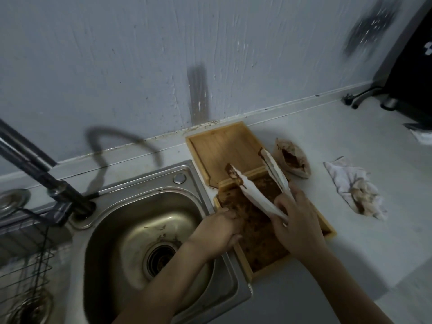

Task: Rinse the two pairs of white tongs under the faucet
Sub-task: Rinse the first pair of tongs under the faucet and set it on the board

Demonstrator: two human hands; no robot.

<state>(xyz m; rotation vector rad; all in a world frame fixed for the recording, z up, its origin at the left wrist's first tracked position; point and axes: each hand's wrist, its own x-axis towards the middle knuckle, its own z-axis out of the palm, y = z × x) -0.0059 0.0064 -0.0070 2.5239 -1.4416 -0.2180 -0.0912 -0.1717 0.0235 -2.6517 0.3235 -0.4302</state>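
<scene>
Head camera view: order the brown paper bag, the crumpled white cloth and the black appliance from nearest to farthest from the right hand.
From the right hand:
1. Brown paper bag, just beyond the wooden tray.
2. Crumpled white cloth, out on the counter to the right.
3. Black appliance, far right corner by the wall.

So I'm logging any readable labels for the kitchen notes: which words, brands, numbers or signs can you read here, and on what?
No text can be read.
Black appliance: small white mark, no letters legible.
White tongs, wooden tray, sink: no writing visible.
</scene>
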